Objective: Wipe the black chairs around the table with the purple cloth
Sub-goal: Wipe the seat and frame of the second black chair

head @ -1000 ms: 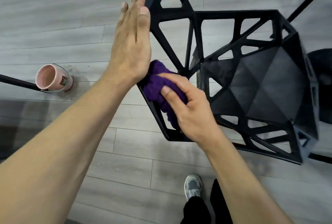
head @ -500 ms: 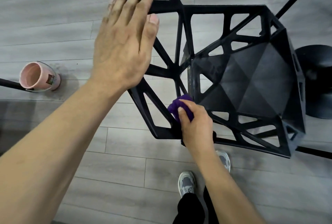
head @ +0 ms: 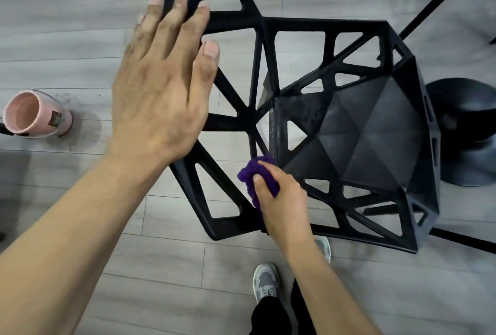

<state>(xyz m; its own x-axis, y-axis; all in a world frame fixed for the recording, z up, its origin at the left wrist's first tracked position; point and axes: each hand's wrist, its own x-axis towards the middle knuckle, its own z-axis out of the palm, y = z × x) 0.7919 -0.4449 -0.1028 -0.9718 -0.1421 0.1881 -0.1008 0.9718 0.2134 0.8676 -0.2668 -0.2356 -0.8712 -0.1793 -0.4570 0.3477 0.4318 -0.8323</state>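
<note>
Nearest: grey shoes (head: 265,279) planted on the pale plank floor (head: 161,267), close behind the black chair (head: 357,130), probably to allow leaning over the backrest without stretching. Just beyond, right hand (head: 284,205) curled round the purple cloth (head: 253,177), thumb on top. Cloth bunched into a tight wad, the better to get into narrow struts. Pressed low on the near side of the backrest lattice, at the junction with the seat; hard to tell from this angle whether bearing on the strut itself or on the seat's edge. Judged mid-wipe on this chair, with the dull, dusty-looking seat pan to the right seemingly not yet done. Farther out and to the left, left hand (head: 163,79) spread flat, fingers straight and slightly fanned, laid on the upper left of the backrest frame. Holding nothing; placed there most likely to steady a light chair against the rubbing. Well apart on the left, pink cup (head: 35,115) lying on its side on the floor, mouth turned toward the camera. At the far right, round black base (head: 467,133) standing just beside the seat's front edge.
</note>
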